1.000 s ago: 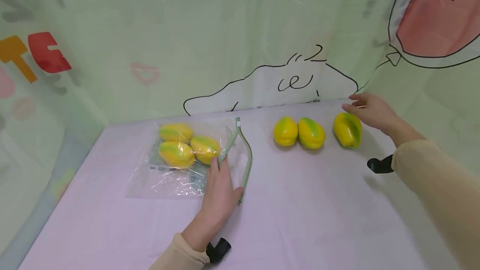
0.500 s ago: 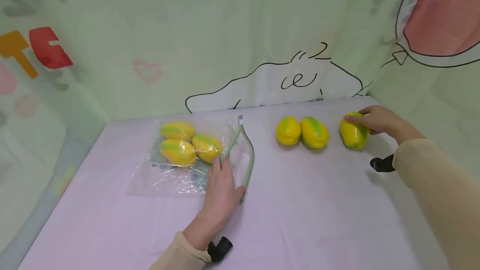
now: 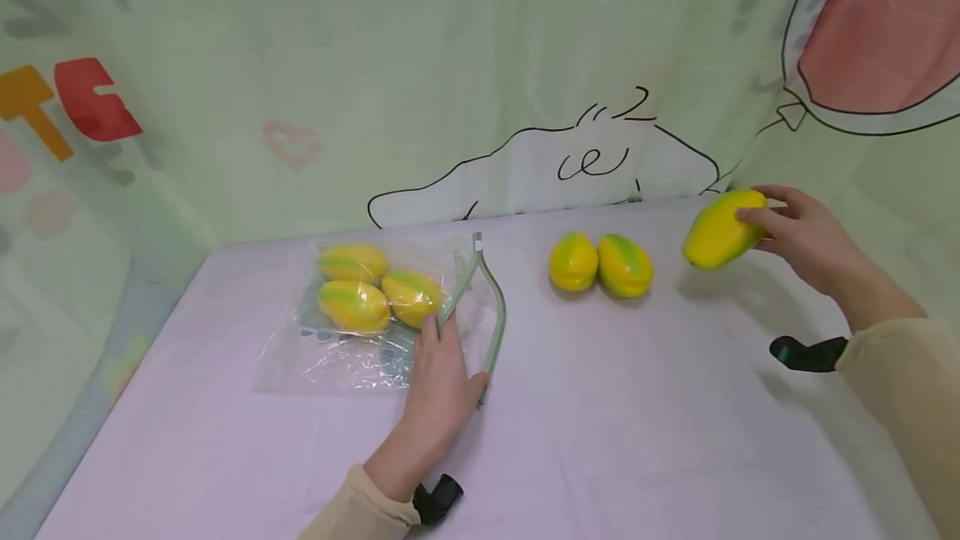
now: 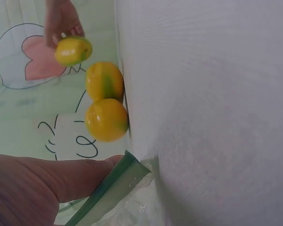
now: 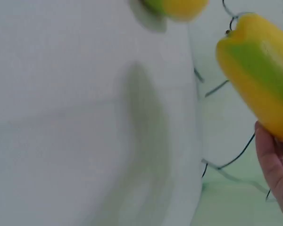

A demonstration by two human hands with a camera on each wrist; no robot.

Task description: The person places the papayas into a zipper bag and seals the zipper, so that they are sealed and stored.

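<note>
On the pale table (image 3: 600,432), a clear bag (image 3: 322,369) lies at the left with three yellow fruits (image 3: 355,307) inside. The left hand (image 3: 442,390) touches the green edges (image 3: 502,315) of its mouth, thumb and fingers spread apart; I can't tell if the tips pinch them. Over at the right, the right hand (image 3: 806,240) holds one fruit (image 3: 720,232) between thumb and fingers, up off the table. A moment ago that fruit sat on the table. So now just two loose fruits (image 3: 573,262) sit there, side by side, between the bag and the held one.
</note>
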